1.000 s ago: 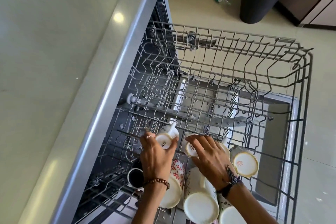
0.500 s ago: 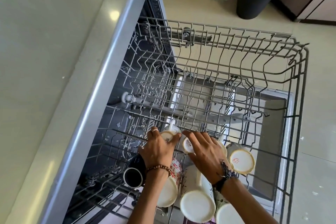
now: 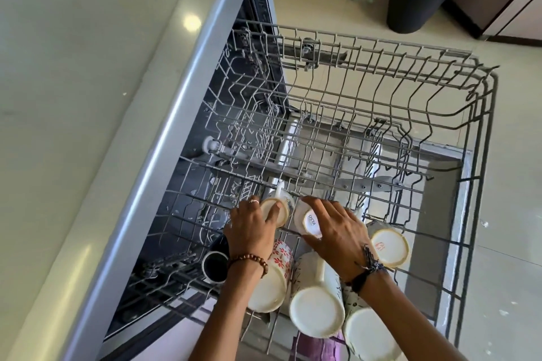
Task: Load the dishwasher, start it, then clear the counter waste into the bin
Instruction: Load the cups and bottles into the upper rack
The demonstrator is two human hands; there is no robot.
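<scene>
Change: over the last second both small cups have been pushed a little deeper onto the rack (image 3: 481, 114); the hands have barely shifted.
Left hand (image 3: 252, 228): fingers curled round the left cup (image 3: 277, 209), base up.
Right hand (image 3: 337, 231): fingers curled over the stamped cup (image 3: 311, 221).
Placement: both cups sit side by side, touching, behind the mugs (image 3: 316, 312).
Meaning: loading is judged unfinished; most of the rack is bare wire.
Bin (image 3: 416, 6): well apart, on the floor.

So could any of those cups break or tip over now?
Maybe. The left hand and right hand each hold a small cup, the left cup and the right cup, so close together that they could knock and chip. The mugs nearest the person are crowded in the rack, so a bump might shove one over.
</scene>
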